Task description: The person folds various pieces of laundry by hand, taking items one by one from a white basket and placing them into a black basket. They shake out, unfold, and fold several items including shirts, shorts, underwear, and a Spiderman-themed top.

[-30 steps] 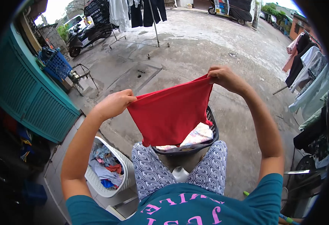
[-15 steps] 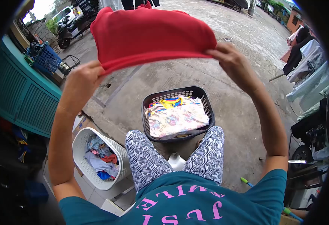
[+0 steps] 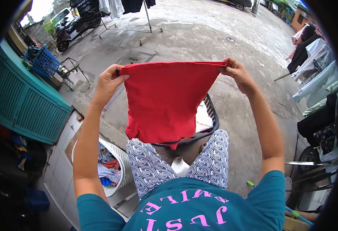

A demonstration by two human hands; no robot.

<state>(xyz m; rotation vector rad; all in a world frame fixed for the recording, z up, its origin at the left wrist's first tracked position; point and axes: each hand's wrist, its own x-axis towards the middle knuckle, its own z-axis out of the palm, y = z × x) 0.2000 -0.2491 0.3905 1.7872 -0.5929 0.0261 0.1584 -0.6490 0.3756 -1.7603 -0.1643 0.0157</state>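
Evidently, the step was spreading: left hand (image 3: 109, 81) and right hand (image 3: 239, 75) pinched the cloth (image 3: 165, 100) by its top corners; the next move likely called for even tension.

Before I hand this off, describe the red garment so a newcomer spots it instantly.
Find the teal louvred panels at the view's left, then look right to the left grip. Stretched between it and the right grip is the red garment, partly covering the dark laundry basket. Unlike the crumpled clothes in the white laundry basket, it hangs spread out, plain red.
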